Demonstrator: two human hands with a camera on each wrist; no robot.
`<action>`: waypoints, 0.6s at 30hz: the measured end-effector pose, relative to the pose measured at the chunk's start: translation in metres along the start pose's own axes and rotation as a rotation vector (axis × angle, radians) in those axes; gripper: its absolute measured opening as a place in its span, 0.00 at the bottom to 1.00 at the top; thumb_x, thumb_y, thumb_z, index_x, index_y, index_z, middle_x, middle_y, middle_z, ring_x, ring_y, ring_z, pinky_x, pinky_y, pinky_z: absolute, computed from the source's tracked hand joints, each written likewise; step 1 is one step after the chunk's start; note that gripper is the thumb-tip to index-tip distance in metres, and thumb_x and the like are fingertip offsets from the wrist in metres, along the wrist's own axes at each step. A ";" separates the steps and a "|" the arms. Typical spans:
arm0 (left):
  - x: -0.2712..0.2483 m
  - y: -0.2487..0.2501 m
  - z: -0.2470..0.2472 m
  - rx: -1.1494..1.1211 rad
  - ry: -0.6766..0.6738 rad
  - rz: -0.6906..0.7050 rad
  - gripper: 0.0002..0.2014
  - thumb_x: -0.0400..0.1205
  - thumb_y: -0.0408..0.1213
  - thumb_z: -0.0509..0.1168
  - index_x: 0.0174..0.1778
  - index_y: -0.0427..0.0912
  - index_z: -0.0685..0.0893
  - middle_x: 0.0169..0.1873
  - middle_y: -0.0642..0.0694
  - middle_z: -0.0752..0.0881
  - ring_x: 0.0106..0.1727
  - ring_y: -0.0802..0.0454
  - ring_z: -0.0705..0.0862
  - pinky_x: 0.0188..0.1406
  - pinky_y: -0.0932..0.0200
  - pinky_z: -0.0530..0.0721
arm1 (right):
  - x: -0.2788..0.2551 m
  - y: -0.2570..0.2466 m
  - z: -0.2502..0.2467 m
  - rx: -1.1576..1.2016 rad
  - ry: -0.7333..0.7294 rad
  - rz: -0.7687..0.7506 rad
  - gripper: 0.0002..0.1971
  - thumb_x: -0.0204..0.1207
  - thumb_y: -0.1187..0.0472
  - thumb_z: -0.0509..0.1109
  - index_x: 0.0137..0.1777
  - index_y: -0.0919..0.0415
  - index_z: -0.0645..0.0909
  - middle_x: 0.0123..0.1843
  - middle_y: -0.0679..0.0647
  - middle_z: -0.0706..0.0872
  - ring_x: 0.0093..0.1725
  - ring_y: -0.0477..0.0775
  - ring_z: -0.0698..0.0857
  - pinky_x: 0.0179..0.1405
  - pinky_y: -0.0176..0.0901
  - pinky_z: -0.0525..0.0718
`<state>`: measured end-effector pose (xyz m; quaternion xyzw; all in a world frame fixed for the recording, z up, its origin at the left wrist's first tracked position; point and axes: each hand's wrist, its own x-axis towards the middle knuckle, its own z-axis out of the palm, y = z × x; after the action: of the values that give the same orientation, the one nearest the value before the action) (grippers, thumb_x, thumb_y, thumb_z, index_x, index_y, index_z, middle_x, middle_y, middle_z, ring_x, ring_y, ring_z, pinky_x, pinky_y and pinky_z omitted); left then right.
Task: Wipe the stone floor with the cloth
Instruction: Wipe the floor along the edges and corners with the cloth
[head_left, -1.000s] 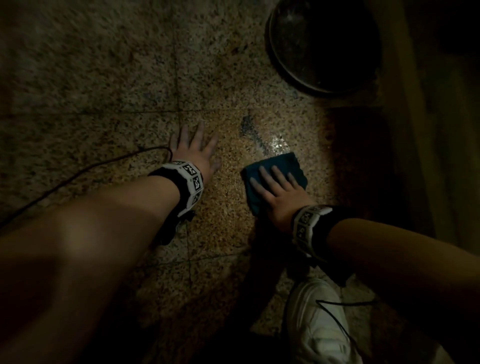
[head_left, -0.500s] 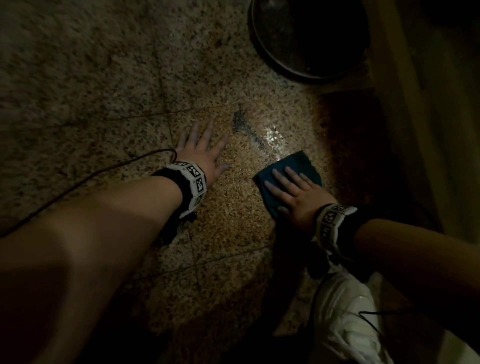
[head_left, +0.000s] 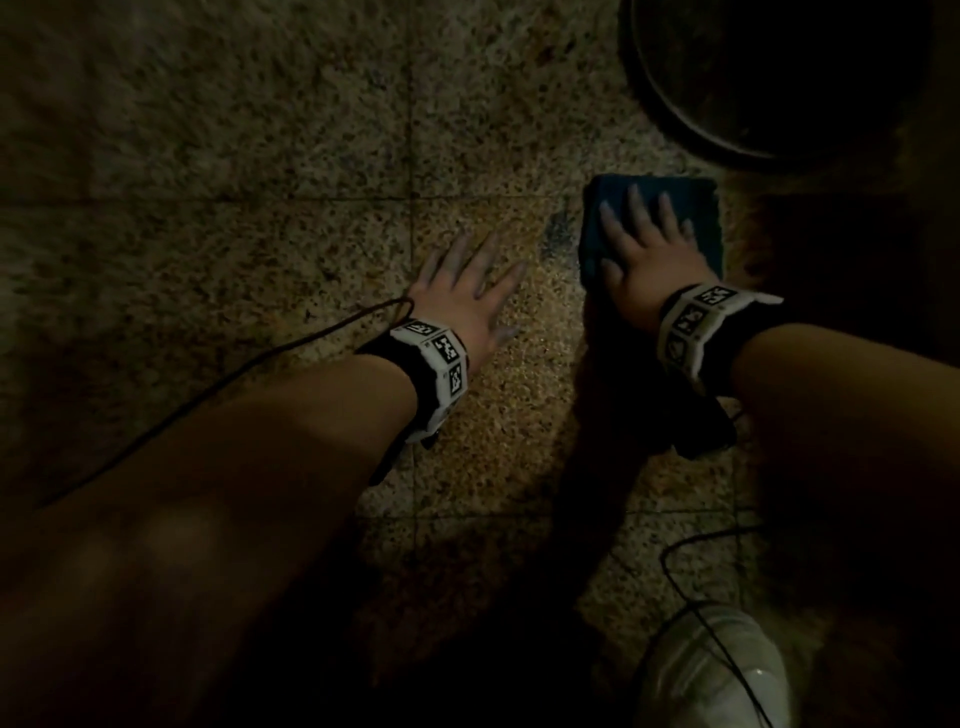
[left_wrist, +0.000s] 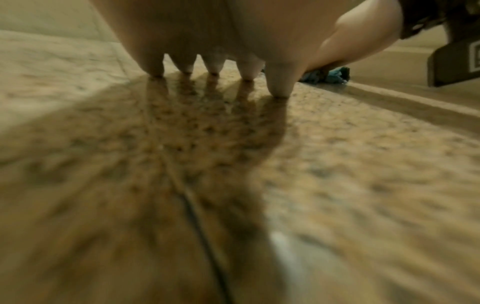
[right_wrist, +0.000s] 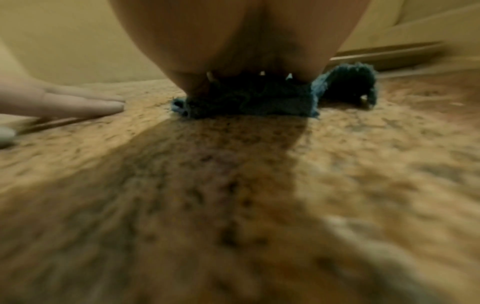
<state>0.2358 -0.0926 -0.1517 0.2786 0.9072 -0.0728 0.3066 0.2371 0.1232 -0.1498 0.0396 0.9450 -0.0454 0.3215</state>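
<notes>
A folded blue cloth (head_left: 698, 208) lies flat on the speckled stone floor (head_left: 311, 156). My right hand (head_left: 641, 236) presses down on it with straight, spread fingers. In the right wrist view the cloth (right_wrist: 249, 102) bunches under my palm, one corner lifted to the right. My left hand (head_left: 467, 283) lies flat on the bare floor to the left of the cloth, fingers spread; its fingertips (left_wrist: 213, 71) touch the stone. A dark smear (head_left: 558, 236) shows on the floor between the hands. The cloth (left_wrist: 335, 75) also appears far right in the left wrist view.
A dark round basin (head_left: 769, 78) stands just beyond the cloth at the upper right. A white shoe (head_left: 717, 670) is at the bottom right. Thin black cables (head_left: 218, 384) run from both wrists across the floor. A wall or skirting (right_wrist: 389, 49) lies to the right.
My right hand has pushed the cloth forward, away from me, over the wet shiny patch and closer to the basin. The left hand stays flat on the floor.
</notes>
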 end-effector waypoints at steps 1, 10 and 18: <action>-0.003 0.000 0.001 -0.020 -0.006 -0.012 0.32 0.86 0.60 0.41 0.82 0.57 0.34 0.82 0.49 0.31 0.83 0.42 0.34 0.80 0.45 0.40 | -0.001 0.001 0.000 -0.009 -0.003 -0.014 0.29 0.88 0.48 0.45 0.84 0.46 0.37 0.85 0.51 0.31 0.83 0.60 0.34 0.82 0.56 0.38; -0.016 0.027 -0.015 -0.065 -0.156 -0.190 0.33 0.86 0.59 0.43 0.83 0.55 0.36 0.82 0.48 0.32 0.82 0.41 0.35 0.80 0.43 0.42 | -0.049 0.027 0.025 -0.139 -0.103 -0.156 0.30 0.88 0.48 0.44 0.83 0.46 0.32 0.84 0.52 0.28 0.83 0.61 0.32 0.80 0.55 0.36; -0.003 0.065 -0.034 -0.092 -0.102 -0.167 0.33 0.87 0.57 0.45 0.84 0.50 0.38 0.83 0.47 0.35 0.83 0.41 0.37 0.81 0.45 0.42 | -0.117 0.061 0.071 -0.273 -0.233 -0.232 0.32 0.88 0.47 0.43 0.80 0.49 0.24 0.78 0.50 0.21 0.80 0.62 0.26 0.79 0.56 0.31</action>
<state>0.2560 -0.0293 -0.1207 0.1837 0.9129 -0.0704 0.3575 0.3788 0.1708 -0.1375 -0.1191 0.8969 0.0422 0.4237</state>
